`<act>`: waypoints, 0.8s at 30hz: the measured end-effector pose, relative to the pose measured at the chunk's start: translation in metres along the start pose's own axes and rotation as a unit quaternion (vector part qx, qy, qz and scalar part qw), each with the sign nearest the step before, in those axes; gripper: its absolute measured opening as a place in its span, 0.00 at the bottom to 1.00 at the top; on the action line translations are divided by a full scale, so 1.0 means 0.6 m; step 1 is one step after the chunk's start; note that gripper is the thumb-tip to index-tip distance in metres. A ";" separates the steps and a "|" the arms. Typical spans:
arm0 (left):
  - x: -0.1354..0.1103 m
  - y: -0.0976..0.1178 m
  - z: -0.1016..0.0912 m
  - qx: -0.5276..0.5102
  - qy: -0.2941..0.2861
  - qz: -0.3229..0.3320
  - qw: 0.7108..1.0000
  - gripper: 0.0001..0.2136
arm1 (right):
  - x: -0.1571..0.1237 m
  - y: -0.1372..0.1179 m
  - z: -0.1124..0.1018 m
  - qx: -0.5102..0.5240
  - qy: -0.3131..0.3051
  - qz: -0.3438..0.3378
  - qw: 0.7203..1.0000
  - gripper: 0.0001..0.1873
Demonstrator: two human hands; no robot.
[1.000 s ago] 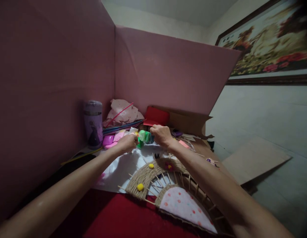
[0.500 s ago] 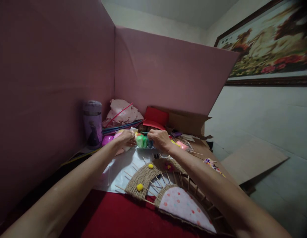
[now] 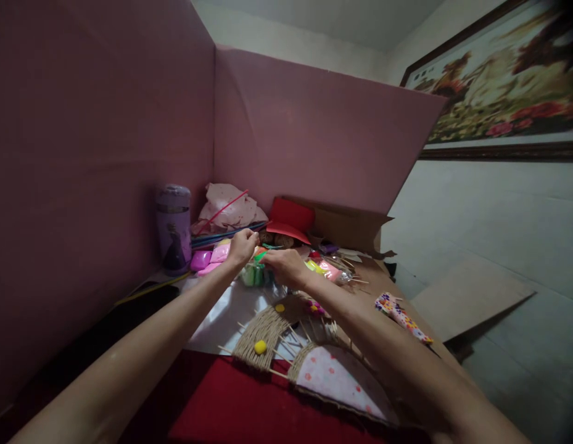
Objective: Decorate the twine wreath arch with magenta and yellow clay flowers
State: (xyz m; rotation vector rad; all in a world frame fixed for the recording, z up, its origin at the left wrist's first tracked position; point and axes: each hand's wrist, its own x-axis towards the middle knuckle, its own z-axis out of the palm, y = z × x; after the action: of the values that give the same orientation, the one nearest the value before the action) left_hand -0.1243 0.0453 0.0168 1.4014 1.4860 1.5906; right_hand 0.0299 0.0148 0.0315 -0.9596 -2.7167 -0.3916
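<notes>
Both my hands meet over a clear bag of coloured clay pieces lying on white paper. My left hand is closed in a pinch at the bag's top, beside pink clay packs. My right hand is closed on the bag's right side, its fingers pressed together by a green piece. In front of them lies a half-round woven twine craft with wooden sticks, yellow pompoms and a dotted pink fabric centre.
A purple bottle stands at the left by the pink cardboard wall. Behind the hands lie crumpled pink fabric, a red box and brown cardboard. A floral strip lies right. A red cloth is nearest.
The bag of clay has come down from in the air onto the paper. Both hands dropped and shifted slightly left with it, the left hand now above the bag's top.
</notes>
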 end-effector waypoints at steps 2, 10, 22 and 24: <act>-0.018 0.013 -0.002 0.049 0.018 0.022 0.998 0.10 | -0.008 0.008 -0.015 0.029 0.022 0.050 0.998 0.14; -0.124 0.045 -0.016 0.235 -0.213 -0.001 0.948 0.09 | -0.092 0.056 -0.036 0.019 -0.142 0.217 0.966 0.12; -0.195 0.050 -0.038 0.399 -0.284 0.045 0.871 0.08 | -0.128 0.061 -0.017 -0.015 -0.233 0.197 0.952 0.10; -0.202 0.047 -0.036 0.397 -0.287 0.053 0.870 0.08 | -0.131 0.054 -0.025 -0.019 -0.235 0.191 0.953 0.09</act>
State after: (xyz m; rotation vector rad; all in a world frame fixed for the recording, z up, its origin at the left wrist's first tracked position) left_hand -0.0998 -0.0785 0.0082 2.1744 1.7435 0.4590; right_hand 0.1120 -0.0112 0.0270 -1.7428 -2.8173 -0.1518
